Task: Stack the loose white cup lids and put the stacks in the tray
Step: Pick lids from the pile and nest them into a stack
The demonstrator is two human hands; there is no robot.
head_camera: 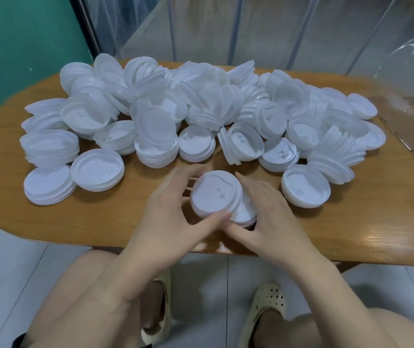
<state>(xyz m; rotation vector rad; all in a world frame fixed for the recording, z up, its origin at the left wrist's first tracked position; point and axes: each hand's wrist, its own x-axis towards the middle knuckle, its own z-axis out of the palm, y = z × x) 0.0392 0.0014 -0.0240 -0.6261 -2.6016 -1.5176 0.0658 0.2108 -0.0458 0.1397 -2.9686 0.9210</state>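
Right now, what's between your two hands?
A short stack of white lids, seen in the head view. The left hand and right hand grip it from either side above the wooden table.

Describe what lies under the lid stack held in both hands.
Under the stack, only the wooden table shows around it. The left hand and right hand cover its lower sides, so its base is hidden.

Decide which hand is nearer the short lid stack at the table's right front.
Right. The right hand grips the held lids just left of that stack; the left hand sits farther left, beyond them.
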